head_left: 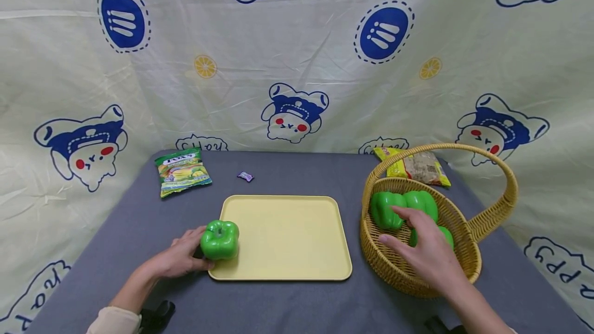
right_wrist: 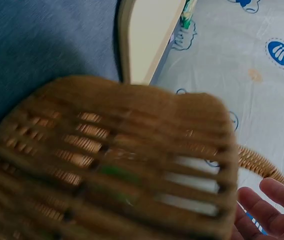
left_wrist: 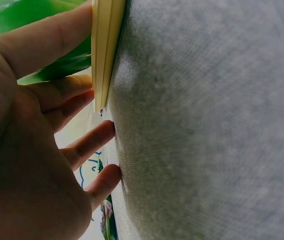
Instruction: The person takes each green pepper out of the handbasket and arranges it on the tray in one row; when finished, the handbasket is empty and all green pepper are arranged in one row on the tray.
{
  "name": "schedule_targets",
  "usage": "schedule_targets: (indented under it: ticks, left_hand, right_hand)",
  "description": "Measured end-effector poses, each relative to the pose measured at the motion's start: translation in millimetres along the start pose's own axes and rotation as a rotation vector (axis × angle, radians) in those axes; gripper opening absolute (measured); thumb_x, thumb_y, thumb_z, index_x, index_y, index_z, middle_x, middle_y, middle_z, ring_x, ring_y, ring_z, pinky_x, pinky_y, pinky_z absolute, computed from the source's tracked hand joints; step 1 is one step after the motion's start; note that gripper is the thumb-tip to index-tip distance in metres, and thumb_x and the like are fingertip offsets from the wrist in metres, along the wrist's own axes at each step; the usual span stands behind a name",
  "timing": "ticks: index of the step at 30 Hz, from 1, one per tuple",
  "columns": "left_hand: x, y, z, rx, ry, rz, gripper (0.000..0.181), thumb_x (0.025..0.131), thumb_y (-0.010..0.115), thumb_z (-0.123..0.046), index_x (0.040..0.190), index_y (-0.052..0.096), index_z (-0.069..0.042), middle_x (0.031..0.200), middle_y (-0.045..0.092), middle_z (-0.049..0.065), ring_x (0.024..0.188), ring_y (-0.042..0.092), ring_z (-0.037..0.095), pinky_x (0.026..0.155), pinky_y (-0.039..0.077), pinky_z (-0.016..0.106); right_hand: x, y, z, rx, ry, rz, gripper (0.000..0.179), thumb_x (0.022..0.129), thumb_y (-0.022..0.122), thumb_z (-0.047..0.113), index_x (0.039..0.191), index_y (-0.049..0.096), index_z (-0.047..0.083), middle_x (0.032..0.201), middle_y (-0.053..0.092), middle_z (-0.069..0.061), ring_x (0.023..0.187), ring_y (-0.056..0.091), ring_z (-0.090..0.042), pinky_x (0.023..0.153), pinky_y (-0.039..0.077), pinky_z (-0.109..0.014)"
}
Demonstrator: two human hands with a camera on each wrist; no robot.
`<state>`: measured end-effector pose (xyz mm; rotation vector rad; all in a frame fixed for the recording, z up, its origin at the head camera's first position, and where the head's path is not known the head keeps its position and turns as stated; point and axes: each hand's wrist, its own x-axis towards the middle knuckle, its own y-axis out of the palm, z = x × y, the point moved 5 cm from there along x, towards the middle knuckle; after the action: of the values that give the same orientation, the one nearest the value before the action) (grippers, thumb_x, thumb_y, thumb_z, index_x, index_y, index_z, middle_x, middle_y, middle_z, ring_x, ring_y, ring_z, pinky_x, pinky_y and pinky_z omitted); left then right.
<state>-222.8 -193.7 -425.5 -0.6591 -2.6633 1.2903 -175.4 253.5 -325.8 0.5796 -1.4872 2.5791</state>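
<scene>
A green bell pepper point(head_left: 220, 240) rests at the left edge of a pale yellow tray point(head_left: 292, 236). My left hand point(head_left: 178, 256) lies beside it, fingers extended around its left side. In the left wrist view, the thumb and some fingertips meet the tray's rim point(left_wrist: 101, 55), while other fingertips touch the cloth. My right hand point(head_left: 429, 251) is over a wicker basket point(head_left: 371, 254), thumb and fingers spread apart, holding nothing. Under and beside it in the basket are green bell peppers point(head_left: 386, 211); one is partly hidden by the hand.
A green snack bag point(head_left: 183, 171) lies at the back left, with a small purple wrapped candy point(head_left: 245, 176) to its right. A yellow snack packet point(head_left: 419, 168) lies behind the basket. The basket's tall handle point(head_left: 508, 189) arches at its right. Grey cloth point(head_left: 287, 308) covers the table.
</scene>
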Motion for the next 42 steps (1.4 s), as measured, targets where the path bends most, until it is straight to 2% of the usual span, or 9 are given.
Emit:
schedule_targets:
  ticks: [6, 12, 16, 23, 29, 37, 42]
  left_hand:
    - [0.4, 0.0, -1.6, -0.013, -0.004, 0.015, 0.085, 0.074, 0.078, -0.032, 0.141, 0.037, 0.000, 0.142, 0.041, 0.021, 0.125, 0.036, 0.041, 0.091, 0.025, 0.064]
    - [0.1, 0.3, -1.1, -0.029, -0.022, 0.023, 0.085, 0.074, 0.077, -0.032, 0.142, 0.036, -0.001, 0.142, 0.040, 0.021, 0.125, 0.036, 0.040, 0.091, 0.024, 0.063]
    - [-0.8, 0.7, -1.0, -0.031, -0.018, 0.023, 0.085, 0.075, 0.077, -0.033, 0.141, 0.036, -0.001, 0.142, 0.040, 0.021, 0.124, 0.036, 0.040, 0.091, 0.024, 0.063]
    - [-1.7, -0.4, -2.0, -0.034, -0.012, 0.017, 0.085, 0.074, 0.077, -0.032, 0.141, 0.036, 0.000, 0.142, 0.039, 0.022, 0.126, 0.035, 0.041, 0.092, 0.023, 0.066]
    - [-1.7, 0.1, -1.0, -0.037, -0.020, 0.019, 0.085, 0.075, 0.077, -0.033, 0.141, 0.036, 0.000, 0.143, 0.039, 0.022, 0.126, 0.034, 0.041, 0.093, 0.023, 0.066]
    - [-1.4, 1.4, -0.5, -0.031, -0.018, 0.022, 0.086, 0.074, 0.078, -0.032, 0.141, 0.036, 0.001, 0.143, 0.038, 0.023, 0.127, 0.034, 0.043, 0.093, 0.022, 0.067]
    - [-1.6, 1.1, -1.4, -0.035, -0.025, 0.026, 0.086, 0.074, 0.078, -0.032, 0.142, 0.036, 0.001, 0.144, 0.037, 0.024, 0.128, 0.032, 0.044, 0.094, 0.022, 0.067]
  right_hand:
    - [-2.7, -3.8, -17.4, -0.098, 0.052, -0.010, 0.067, 0.081, 0.068, 0.048, 0.130, 0.051, 0.005, 0.124, 0.055, -0.020, 0.113, 0.049, -0.039, 0.084, 0.041, -0.058]
    - [-4.3, -9.3, -31.9, -0.136, 0.075, -0.028, 0.068, 0.081, 0.069, 0.048, 0.128, 0.053, 0.002, 0.122, 0.054, -0.023, 0.110, 0.049, -0.041, 0.078, 0.041, -0.058]
    - [-4.1, -12.6, -42.9, -0.167, 0.107, -0.022, 0.071, 0.080, 0.069, 0.050, 0.128, 0.051, 0.001, 0.123, 0.052, -0.027, 0.111, 0.046, -0.044, 0.081, 0.039, -0.060]
    - [-4.0, -13.7, -65.0, -0.250, 0.192, 0.024, 0.080, 0.079, 0.065, 0.060, 0.128, 0.049, -0.001, 0.124, 0.048, -0.032, 0.109, 0.043, -0.050, 0.082, 0.036, -0.064]
    - [-4.3, -11.8, -81.0, -0.282, 0.217, 0.054, 0.082, 0.079, 0.066, 0.058, 0.128, 0.048, -0.004, 0.125, 0.046, -0.035, 0.108, 0.041, -0.052, 0.082, 0.035, -0.064]
    - [-3.7, -8.0, -96.0, -0.310, 0.272, 0.161, 0.090, 0.079, 0.061, 0.064, 0.130, 0.045, -0.008, 0.125, 0.042, -0.039, 0.111, 0.036, -0.056, 0.086, 0.032, -0.067]
    - [-2.8, -4.6, -102.2, -0.323, 0.268, 0.191, 0.093, 0.078, 0.060, 0.066, 0.129, 0.045, -0.010, 0.124, 0.042, -0.040, 0.110, 0.038, -0.057, 0.086, 0.033, -0.067]
